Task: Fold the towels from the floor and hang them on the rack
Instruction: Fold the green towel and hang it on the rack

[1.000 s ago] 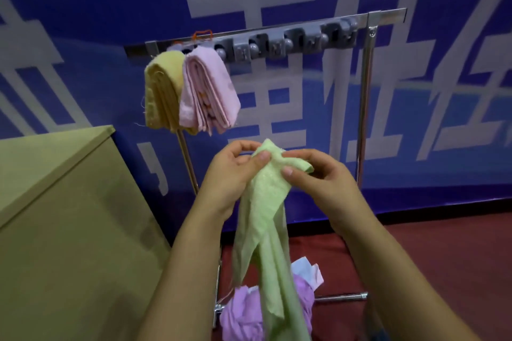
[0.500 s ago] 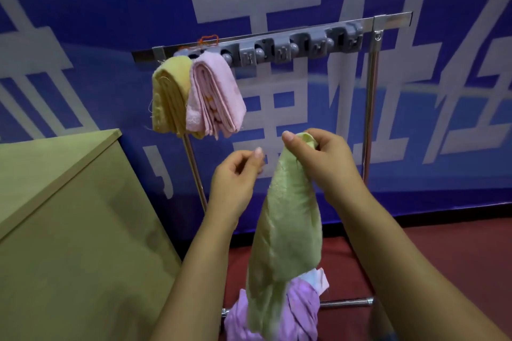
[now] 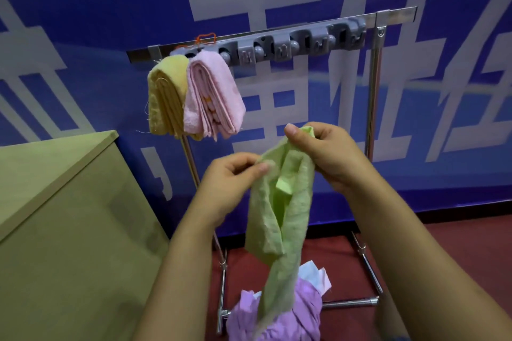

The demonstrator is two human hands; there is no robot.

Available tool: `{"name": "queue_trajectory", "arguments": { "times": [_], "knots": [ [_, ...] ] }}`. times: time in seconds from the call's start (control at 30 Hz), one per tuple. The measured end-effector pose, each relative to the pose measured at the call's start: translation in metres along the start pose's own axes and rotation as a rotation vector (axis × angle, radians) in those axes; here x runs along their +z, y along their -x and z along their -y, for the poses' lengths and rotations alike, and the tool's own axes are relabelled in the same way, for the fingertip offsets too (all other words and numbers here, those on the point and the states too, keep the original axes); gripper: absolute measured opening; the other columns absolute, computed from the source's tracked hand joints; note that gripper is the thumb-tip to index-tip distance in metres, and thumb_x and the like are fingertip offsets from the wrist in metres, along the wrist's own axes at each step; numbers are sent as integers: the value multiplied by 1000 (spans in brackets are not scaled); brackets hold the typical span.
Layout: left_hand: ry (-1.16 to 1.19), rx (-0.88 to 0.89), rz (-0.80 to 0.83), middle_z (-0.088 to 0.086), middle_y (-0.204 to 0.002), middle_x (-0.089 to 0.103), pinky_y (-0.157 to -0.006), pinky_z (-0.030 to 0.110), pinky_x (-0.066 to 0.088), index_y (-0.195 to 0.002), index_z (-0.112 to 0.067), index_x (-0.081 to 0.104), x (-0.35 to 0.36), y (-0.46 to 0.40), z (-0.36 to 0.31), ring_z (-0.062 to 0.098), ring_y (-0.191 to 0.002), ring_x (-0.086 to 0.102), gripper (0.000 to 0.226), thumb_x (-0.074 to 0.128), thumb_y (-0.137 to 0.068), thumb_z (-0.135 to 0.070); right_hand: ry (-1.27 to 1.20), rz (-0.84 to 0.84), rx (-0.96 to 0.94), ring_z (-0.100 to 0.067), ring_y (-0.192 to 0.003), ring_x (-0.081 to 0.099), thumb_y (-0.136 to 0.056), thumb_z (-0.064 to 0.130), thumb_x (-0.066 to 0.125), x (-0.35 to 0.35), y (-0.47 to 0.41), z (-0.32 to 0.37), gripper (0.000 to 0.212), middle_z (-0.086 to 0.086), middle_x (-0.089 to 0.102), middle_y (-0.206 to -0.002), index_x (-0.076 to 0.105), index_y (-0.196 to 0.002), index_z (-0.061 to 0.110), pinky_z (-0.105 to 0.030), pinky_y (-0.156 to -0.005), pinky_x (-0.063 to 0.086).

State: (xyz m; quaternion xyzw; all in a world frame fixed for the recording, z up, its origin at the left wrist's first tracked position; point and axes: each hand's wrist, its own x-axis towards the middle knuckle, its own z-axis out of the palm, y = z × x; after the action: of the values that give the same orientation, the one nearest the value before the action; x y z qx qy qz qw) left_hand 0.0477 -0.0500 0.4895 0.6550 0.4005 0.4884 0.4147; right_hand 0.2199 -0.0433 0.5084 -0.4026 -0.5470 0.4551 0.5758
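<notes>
Green towel (image 3: 279,219) up in both hands, unfolded
Right hand (image 3: 329,158) pinches top corner, left hand (image 3: 230,183) pinches the edge — yellow towel (image 3: 166,97), pink towel (image 3: 213,97) hang on rack (image 3: 388,15).

green towel (image 3: 279,219): thin cloth, matt, with a rough crinkled weave
yellow towel (image 3: 166,94): thicker cloth, matt, loose threads fraying at its edges
pink towel (image 3: 213,97): soft cloth, matt, finely napped, folded in layers
purple cloth (image 3: 291,318): smooth thin fabric with a slight sheen, crumpled
white cloth (image 3: 315,277): thin, smooth, pale fabric
rack (image 3: 372,91): polished metal tubes and a flat metal top bar, shiny
hook strip (image 3: 291,43): grey plastic, smooth, dull satin finish
cabinet (image 3: 69,216): board in a wood tone, smooth, matt
wall banner (image 3: 83,8): smooth printed sheet, faintly glossy
floor (image 3: 457,235): dark red, matt, even surface
</notes>
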Motion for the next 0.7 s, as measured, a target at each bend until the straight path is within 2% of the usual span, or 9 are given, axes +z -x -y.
{"name": "queue_trajectory", "arguments": {
  "times": [0.1,0.2,0.27,0.33,0.43,0.53,0.6,0.7],
  "knots": [
    [130,-71,10,-1,-69,68,-61,28,52,-79,-13,67,-22,-11,0,12,-64,62,12,61,-79,-22,38,72,-25,-9,-52,59,-63,37,72,-10,-1,1,29,4,62,-55,58,-63,12,-21,-52,47],
    [136,-61,17,-3,-65,65,-52,20,49,-82,-10,64,-29,-21,-6,9,-58,59,14,56,-84,-21,146,110,-39,-11,-58,59,-78,17,72,-13,1,-7,13,1,64,-61,63,-70,11,-20,-56,48],
    [154,-60,6,-3,-65,65,-56,18,50,-82,-8,63,-31,-27,-10,7,-59,60,16,51,-91,-13,235,91,-38,-14,-67,60,-85,4,64,-14,3,-13,9,-6,66,-71,66,-78,10,-28,-65,51],
    [158,-63,-7,-1,-66,63,-60,19,50,-79,-9,62,-33,-31,-12,8,-61,59,20,49,-94,-10,353,43,-18,-17,-72,61,-85,-1,57,-18,5,-21,14,-11,67,-79,67,-83,9,-36,-71,53],
    [201,-85,-60,-1,-66,65,-60,21,52,-80,-8,63,-36,-33,-13,9,-61,61,21,48,-95,-10,447,-38,25,-19,-75,61,-82,2,53,-26,9,-32,17,-9,68,-83,66,-83,14,-43,-73,55],
    [272,-115,-135,0,-66,70,-59,21,55,-84,-7,65,-39,-32,-14,10,-62,66,22,47,-96,-10,422,-68,48,-19,-73,62,-85,13,62,-34,13,-39,4,-8,68,-81,65,-83,14,-44,-73,55],
    [319,-138,-195,1,-67,71,-58,22,55,-87,-7,66,-41,-32,-14,10,-64,68,20,48,-96,-10,380,-106,56,-20,-71,60,-85,18,66,-38,16,-41,6,-11,66,-78,64,-84,13,-43,-71,55],
    [368,-166,-226,4,-70,71,-62,26,58,-91,-4,65,-40,-33,-18,14,-67,69,17,50,-96,-11,216,-177,19,-25,-71,58,-86,14,65,-36,21,-39,5,-18,61,-74,63,-90,13,-44,-69,53]
  ]
}}
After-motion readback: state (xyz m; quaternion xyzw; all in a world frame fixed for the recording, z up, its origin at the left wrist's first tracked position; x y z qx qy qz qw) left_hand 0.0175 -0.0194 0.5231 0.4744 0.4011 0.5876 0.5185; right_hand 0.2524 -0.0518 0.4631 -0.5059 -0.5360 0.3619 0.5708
